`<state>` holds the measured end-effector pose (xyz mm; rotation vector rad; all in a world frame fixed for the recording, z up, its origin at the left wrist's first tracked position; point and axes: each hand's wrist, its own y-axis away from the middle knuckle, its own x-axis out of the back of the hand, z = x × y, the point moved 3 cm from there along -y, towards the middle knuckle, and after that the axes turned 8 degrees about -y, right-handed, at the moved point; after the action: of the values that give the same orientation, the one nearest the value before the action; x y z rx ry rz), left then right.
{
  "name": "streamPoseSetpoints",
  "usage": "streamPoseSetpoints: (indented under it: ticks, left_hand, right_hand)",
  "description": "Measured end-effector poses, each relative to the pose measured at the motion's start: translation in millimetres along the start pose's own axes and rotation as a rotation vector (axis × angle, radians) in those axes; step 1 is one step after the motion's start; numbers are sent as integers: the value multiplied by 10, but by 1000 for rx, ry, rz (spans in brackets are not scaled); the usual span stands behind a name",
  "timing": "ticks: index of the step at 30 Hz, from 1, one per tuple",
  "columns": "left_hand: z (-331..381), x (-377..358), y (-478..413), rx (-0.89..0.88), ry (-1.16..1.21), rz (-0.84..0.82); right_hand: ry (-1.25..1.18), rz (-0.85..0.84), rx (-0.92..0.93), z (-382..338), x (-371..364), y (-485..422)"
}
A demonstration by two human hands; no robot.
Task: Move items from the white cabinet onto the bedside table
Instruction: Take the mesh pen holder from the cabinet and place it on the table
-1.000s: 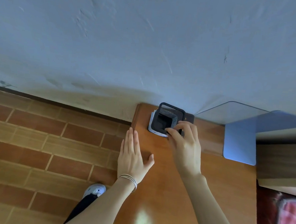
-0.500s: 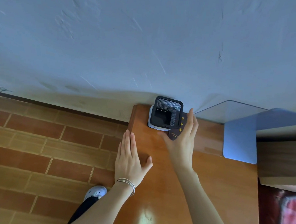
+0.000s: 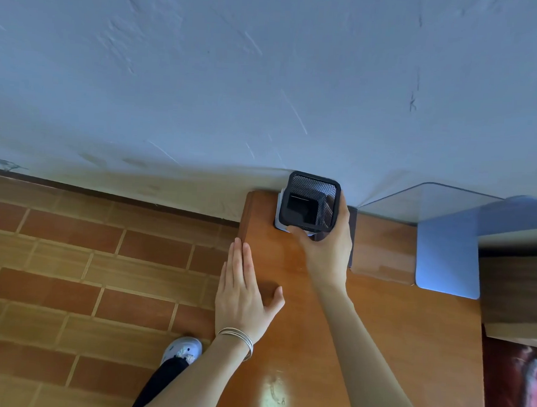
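Placing step, I judge: right hand (image 3: 324,250) is wrapped around the black mesh holder (image 3: 311,202), thumb near side, fingers (image 3: 342,208) far side, arm stretched toward the wall. Holder sits on a white item (image 3: 279,218) at the table (image 3: 378,336) back corner. Left hand (image 3: 242,296) lies flat, open, on the table edge just nearer me. Next: let go, withdraw.

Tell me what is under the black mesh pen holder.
Under the mesh pen holder a white edge shows, and a dark flat item beside it. The right hand grips the holder and covers the rest.
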<state>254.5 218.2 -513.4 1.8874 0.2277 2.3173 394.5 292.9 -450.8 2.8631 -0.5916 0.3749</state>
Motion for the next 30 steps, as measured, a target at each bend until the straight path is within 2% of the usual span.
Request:
streamPoseSetpoints:
  ticks: [7, 12, 15, 18, 20, 22, 24, 26, 30]
  left_hand:
    - [13, 24, 4, -8, 23, 18]
    - [15, 34, 13, -12, 47, 18]
    - [1, 35, 3, -15, 83, 9]
    - [-10, 20, -11, -2, 182, -74]
    - [-20, 84, -24, 6, 185, -126]
    - [9, 256, -113, -11, 85, -296]
    - [56, 584, -171, -80, -16, -448]
    - [168, 1071, -158, -245, -81, -505]
    - [560, 2163, 46, -725, -274, -265]
  right_hand:
    - [2, 15, 22, 18, 23, 5]
    - [-128, 7, 31, -15, 20, 28]
    - [-128, 34, 65, -74, -1, 103]
    - [-76, 48, 64, -167, 62, 205]
    - [62, 46, 93, -279, 196, 303]
    - [231, 45, 133, -418, 376, 427]
    - [403, 68, 173, -577, 576, 607]
    - [602, 118, 192, -781, 810, 841]
    - [785, 236, 90, -1396, 1296, 1450]
